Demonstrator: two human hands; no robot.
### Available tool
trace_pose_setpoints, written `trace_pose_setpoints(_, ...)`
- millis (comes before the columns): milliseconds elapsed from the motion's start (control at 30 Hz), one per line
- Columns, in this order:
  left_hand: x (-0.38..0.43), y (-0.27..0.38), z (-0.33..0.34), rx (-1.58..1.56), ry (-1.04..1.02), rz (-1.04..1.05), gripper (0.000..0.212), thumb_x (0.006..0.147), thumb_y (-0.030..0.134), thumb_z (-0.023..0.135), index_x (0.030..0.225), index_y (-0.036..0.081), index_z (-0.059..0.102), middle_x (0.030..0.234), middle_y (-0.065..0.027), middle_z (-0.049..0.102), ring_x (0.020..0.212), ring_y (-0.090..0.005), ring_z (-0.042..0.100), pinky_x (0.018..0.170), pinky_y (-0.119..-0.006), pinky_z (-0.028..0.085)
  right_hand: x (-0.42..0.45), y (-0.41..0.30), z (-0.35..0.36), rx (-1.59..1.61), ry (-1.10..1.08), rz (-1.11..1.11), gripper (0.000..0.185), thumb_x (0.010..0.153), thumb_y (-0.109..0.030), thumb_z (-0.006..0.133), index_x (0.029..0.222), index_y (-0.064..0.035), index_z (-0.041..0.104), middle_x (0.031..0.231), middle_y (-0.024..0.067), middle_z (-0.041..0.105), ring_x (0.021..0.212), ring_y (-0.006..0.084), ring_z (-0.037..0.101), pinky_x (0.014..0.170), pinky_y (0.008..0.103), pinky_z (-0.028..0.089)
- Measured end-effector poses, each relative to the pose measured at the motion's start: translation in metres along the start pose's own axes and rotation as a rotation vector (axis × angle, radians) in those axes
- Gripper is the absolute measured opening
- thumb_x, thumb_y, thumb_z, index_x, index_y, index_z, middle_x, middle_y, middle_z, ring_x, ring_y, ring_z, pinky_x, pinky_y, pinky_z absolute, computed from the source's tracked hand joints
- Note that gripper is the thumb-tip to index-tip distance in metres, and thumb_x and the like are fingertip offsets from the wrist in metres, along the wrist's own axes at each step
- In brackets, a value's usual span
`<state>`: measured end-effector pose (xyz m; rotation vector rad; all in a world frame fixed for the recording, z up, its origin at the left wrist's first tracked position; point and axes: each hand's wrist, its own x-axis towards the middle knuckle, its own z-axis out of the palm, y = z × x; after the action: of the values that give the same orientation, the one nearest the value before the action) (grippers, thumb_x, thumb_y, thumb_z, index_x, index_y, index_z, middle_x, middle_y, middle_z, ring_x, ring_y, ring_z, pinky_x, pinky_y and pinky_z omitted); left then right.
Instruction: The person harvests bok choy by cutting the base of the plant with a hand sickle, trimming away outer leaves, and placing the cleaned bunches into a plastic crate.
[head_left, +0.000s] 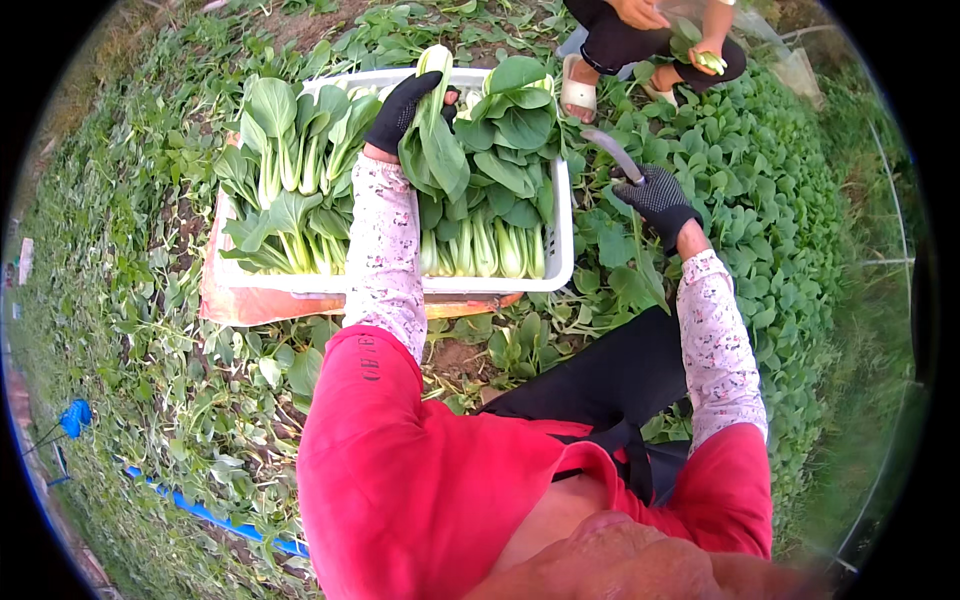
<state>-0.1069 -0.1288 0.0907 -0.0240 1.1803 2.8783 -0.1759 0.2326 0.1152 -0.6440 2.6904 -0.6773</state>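
My left hand (405, 112), in a black dotted glove, grips a head of bok choy (435, 142) over the far side of a white plastic crate (559, 225). Its pale stem end points away from me and its leaves hang toward me. Rows of bok choy (484, 247) fill much of the crate, some with stems facing my side. To the right of the crate, my gloved right hand (660, 199) holds a sickle (615, 154), its curved blade pointing up and left. Green leaves hang just below this hand; whether it holds them is unclear.
Orange sheeting (247, 300) lies beneath the crate. A crouching person in sandals (579, 94) holds greens (705, 56) at the upper right. Dense growing bok choy (780, 225) covers the right side. Cut leaves litter the ground at left, beside a blue hose (217, 517).
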Motion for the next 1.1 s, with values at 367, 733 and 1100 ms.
trace_pose_setpoints(367, 0.17, -0.073, -0.093, 1.927, -0.029, 0.229, 0.041, 0.091, 0.028, 0.045, 0.125, 0.006, 0.049, 0.124, -0.01, 0.054, 0.114, -0.0218, 0.05, 0.098, -0.032, 0.036, -0.041, 0.016, 0.031, 0.235, -0.02, 0.237, 0.042, 0.075, -0.037, 0.066, 0.098, -0.0021, 0.063, 0.069, 0.0141, 0.062, 0.053, 0.0219, 0.059, 0.052, 0.0348, 0.048)
trace_pose_setpoints(733, 0.162, -0.031, -0.011, 1.952, 0.096, -0.368, 0.068, 0.079, 0.062, 0.043, 0.116, 0.007, 0.057, 0.118, -0.0171, 0.056, 0.109, -0.0281, 0.054, 0.092, -0.038, 0.04, -0.064, 0.015, 0.017, 0.16, 0.042, 0.114, 0.035, 0.076, -0.032, 0.062, 0.096, -0.0032, 0.063, 0.085, 0.021, 0.063, 0.078, 0.0363, 0.061, 0.07, 0.0398, 0.048)
trace_pose_setpoints(1100, 0.138, -0.112, 0.067, 1.95, 0.624, -0.542, 0.069, 0.085, 0.049, 0.035, 0.144, 0.03, 0.005, 0.149, -0.0185, 0.008, 0.132, -0.05, 0.013, 0.099, -0.069, 0.013, -0.075, 0.032, 0.013, 0.04, 0.069, 0.026, 0.036, 0.078, -0.031, 0.06, 0.1, -0.0024, 0.06, 0.089, 0.0218, 0.062, 0.083, 0.0363, 0.06, 0.075, 0.0415, 0.048)
